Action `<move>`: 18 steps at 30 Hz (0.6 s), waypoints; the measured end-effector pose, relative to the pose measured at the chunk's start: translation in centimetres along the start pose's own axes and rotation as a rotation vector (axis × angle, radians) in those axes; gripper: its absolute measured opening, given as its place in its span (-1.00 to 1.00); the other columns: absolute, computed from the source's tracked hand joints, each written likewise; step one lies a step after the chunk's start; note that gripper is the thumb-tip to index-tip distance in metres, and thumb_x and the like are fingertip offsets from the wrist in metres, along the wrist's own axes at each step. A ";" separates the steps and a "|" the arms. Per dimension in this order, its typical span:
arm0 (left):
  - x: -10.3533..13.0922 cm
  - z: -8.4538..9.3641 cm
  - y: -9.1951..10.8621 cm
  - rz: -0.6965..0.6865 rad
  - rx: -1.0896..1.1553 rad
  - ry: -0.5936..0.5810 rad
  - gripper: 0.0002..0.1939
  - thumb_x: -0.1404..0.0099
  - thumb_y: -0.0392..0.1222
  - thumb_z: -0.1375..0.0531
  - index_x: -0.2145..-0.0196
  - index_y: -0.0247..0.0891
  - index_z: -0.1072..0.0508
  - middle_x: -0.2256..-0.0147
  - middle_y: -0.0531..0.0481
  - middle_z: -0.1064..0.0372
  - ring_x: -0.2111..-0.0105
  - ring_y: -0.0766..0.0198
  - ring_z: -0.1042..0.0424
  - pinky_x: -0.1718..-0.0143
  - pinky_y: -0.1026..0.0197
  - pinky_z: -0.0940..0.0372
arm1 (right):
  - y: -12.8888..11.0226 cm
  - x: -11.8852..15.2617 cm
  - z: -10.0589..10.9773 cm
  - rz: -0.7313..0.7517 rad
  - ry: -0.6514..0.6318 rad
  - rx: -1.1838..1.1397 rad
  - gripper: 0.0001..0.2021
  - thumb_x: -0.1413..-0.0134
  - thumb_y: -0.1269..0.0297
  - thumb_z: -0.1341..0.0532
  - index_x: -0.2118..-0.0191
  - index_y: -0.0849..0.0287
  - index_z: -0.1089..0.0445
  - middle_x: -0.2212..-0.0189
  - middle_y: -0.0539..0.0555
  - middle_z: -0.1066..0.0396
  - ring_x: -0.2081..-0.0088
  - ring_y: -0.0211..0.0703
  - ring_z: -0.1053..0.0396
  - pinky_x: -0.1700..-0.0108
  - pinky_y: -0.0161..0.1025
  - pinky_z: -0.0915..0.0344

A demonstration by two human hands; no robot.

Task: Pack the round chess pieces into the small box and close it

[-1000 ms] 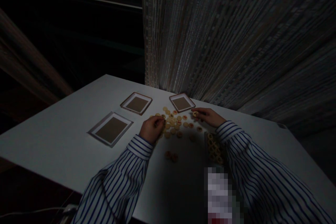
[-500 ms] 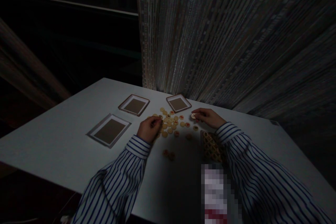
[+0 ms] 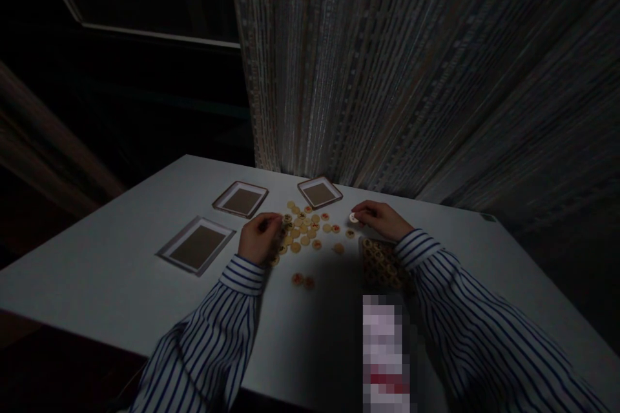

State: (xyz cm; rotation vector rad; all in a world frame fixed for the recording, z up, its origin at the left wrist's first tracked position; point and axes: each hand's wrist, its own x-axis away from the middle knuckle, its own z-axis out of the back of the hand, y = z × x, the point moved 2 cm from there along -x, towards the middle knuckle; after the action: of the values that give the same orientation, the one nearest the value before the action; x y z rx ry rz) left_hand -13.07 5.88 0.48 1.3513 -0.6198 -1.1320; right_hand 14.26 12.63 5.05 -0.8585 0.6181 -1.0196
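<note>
While the right hand (image 3: pixel 380 219) is pinching a disc (image 3: pixel 354 217) by its edge beside the pile (image 3: pixel 304 230), perhaps leaving its face visible, the left hand (image 3: pixel 259 237) is hovering at the pile's left, fingertips (image 3: pixel 276 218) bunched (whether on a disc, one cannot tell). The box (image 3: pixel 361 266) is lying nearby, likely for easy reach.

Round yellowish discs (image 3: pixel 305 241), some red-marked, loosely clustered

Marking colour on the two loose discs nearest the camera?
Red on both discs, over pale yellowish faces; shows best in the head view.
</note>
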 end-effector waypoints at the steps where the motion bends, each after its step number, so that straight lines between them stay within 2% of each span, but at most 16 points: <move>1: 0.2 -0.1 0.2 0.013 0.016 0.002 -0.78 -0.02 -0.10 -0.17 0.40 -0.31 -0.46 0.43 -0.02 -0.46 0.44 0.29 -0.41 0.41 0.28 -0.31 | 0.0 0.2 0.1 0.005 0.002 0.013 -0.80 0.10 0.23 -0.17 0.34 0.24 -0.38 0.51 0.01 -0.41 0.47 -0.27 -0.33 0.33 -0.27 -0.28; 11: 2.1 -0.3 1.8 0.104 0.089 0.043 -0.76 0.01 -0.06 -0.19 0.46 -0.32 -0.42 0.55 0.03 -0.40 0.54 0.33 -0.37 0.52 0.33 -0.26 | 0.3 1.7 0.2 0.009 0.032 0.043 -0.76 0.07 0.27 -0.15 0.27 0.23 -0.45 0.46 0.04 -0.46 0.40 -0.22 -0.38 0.28 -0.25 -0.30; 15: 3.0 -1.4 2.3 0.159 0.199 -0.047 -0.67 -0.02 0.02 -0.18 0.41 -0.34 -0.42 0.54 0.01 -0.41 0.60 0.36 -0.33 0.56 0.32 -0.25 | 0.0 2.4 -0.1 -0.027 0.012 -0.004 -0.76 0.08 0.29 -0.16 0.25 0.22 -0.45 0.40 0.06 -0.47 0.35 -0.21 -0.40 0.25 -0.25 -0.31; 18: 3.8 -2.8 2.8 0.142 0.219 -0.136 -0.66 -0.02 0.03 -0.19 0.43 -0.35 -0.45 0.52 -0.02 -0.43 0.55 0.35 -0.35 0.50 0.29 -0.27 | -0.3 3.1 -0.4 -0.051 0.012 -0.060 -0.76 0.10 0.30 -0.18 0.25 0.21 -0.45 0.37 0.07 -0.48 0.35 -0.21 -0.40 0.25 -0.24 -0.32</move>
State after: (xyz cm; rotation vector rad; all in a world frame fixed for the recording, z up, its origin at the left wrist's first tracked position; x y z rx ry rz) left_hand -8.46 3.31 1.67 1.3979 -0.9460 -1.0698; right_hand 15.10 9.57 4.88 -0.9253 0.6427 -1.0577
